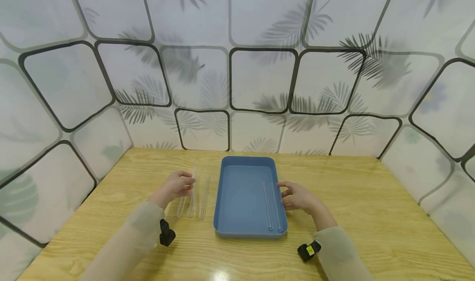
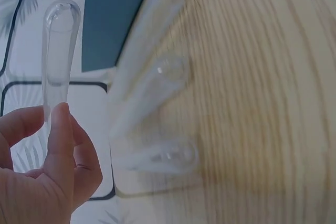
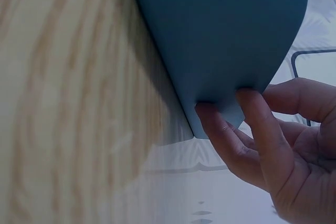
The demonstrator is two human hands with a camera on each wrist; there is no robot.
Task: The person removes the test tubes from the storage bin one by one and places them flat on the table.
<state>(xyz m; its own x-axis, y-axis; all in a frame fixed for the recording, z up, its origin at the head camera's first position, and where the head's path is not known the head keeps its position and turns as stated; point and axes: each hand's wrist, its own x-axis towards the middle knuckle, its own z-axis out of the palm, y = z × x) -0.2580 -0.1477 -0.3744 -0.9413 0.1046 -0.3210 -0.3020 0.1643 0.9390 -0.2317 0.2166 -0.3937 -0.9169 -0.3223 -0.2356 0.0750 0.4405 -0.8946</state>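
My left hand (image 1: 180, 184) pinches a clear test tube (image 2: 59, 51) between thumb and fingers, holding it over the table left of the tray. Its rounded end points away from the hand in the left wrist view. Below lie several more clear tubes, among them a left one (image 1: 181, 206) and a right one (image 1: 204, 198). A blue rectangular tray (image 1: 241, 192) stands at the middle, with two tubes (image 1: 268, 208) side by side along its right part. My right hand (image 1: 298, 196) touches the tray's right wall, two fingertips (image 3: 249, 98) pressing its outside, another finger reaching the rim.
The wooden table (image 1: 334, 178) meets a patterned backdrop (image 1: 259, 83) at the back and on both sides. Black wrist cameras sit at the left wrist (image 1: 167, 232) and the right wrist (image 1: 309, 251).
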